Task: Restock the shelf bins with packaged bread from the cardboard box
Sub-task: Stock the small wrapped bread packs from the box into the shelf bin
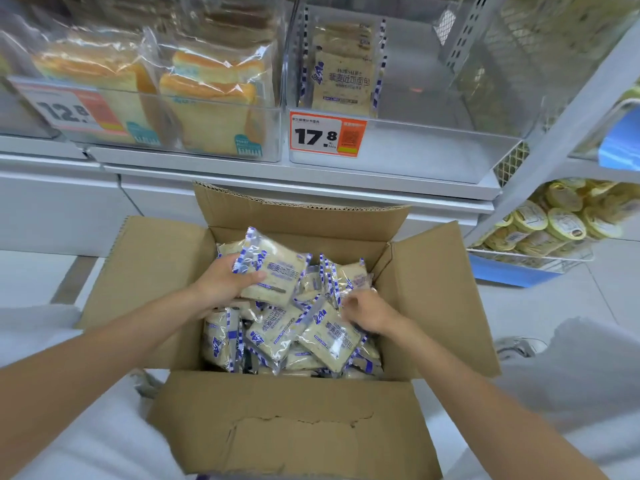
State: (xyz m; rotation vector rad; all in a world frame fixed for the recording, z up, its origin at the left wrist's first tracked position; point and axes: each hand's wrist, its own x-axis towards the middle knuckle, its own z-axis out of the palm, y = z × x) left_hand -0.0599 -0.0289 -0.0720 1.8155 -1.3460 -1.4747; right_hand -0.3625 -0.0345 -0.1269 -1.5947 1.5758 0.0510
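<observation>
Picking step: our left hand [225, 282] grips a bread packet [277, 268] in the cardboard box [277, 427]; right hand [369, 315] fingers blurred, grip unclear; next we lift to the far bin [398, 164].

Right hand [367, 311] fingertips blurred, grip unclear among blue-and-white plastic bread packets [329, 337]; brown cardboard box [277, 427] flap behind both wrists cropped at bottom.

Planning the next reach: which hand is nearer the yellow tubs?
Right. The right hand is in the box, left of the tubs; the left hand holds a pack farther left.
</observation>
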